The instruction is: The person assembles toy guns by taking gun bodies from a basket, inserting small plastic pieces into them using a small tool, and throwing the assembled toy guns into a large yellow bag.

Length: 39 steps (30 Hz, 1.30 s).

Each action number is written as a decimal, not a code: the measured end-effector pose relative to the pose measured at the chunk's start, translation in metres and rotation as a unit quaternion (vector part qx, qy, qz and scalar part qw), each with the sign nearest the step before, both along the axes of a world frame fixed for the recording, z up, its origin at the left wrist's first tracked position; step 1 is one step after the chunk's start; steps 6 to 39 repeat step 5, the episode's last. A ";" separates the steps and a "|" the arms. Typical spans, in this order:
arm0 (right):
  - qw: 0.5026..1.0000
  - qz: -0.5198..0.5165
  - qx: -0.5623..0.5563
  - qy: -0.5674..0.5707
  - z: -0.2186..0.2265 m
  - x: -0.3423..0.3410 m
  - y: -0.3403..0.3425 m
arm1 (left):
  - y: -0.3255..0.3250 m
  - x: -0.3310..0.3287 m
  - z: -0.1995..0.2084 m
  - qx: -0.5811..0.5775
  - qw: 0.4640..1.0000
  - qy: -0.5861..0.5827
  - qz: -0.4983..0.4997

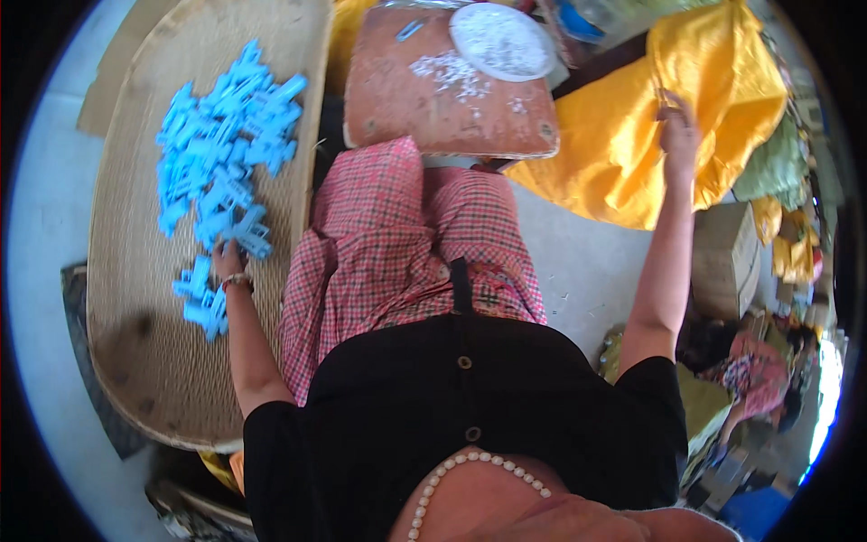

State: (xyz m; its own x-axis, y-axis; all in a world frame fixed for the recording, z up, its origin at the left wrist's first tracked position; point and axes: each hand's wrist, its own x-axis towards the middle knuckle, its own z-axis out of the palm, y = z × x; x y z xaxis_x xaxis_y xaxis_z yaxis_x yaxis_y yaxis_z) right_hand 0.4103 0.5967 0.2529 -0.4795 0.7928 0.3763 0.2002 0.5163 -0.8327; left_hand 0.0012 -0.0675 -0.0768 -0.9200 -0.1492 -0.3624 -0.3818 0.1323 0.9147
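Observation:
Light-blue plastic pieces, shaped like small toy pistols, lie heaped in a large woven tray on my left. My left hand, a bracelet at its wrist, is at the heap's near end, its fingers closed against a blue piece; its far fingertips are partly hidden. A few more pieces lie just beside that wrist. Out to the right, my right hand grips the upper part of a yellow woven sack, which hangs spread beside the stool.
Ahead of my knees stands a brown-topped stool. It carries a white dish of small white parts, some scattered, and one blue piece. A cardboard box stands at right. Behind it, another person sits low among sacks.

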 end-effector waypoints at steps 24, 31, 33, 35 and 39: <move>0.965 0.154 0.005 -0.211 -0.148 -0.082 -0.051 | 0.104 0.038 0.117 0.060 0.982 0.159 -0.076; 0.965 0.154 0.005 -0.211 -0.148 -0.082 -0.051 | 0.104 0.038 0.117 0.060 0.982 0.159 -0.076; 0.965 0.154 0.005 -0.211 -0.148 -0.082 -0.051 | 0.104 0.038 0.117 0.060 0.982 0.159 -0.076; 0.965 0.154 0.005 -0.211 -0.148 -0.082 -0.051 | 0.104 0.038 0.117 0.060 0.982 0.159 -0.076; 0.965 0.154 0.005 -0.211 -0.148 -0.082 -0.051 | 0.104 0.038 0.117 0.060 0.982 0.159 -0.076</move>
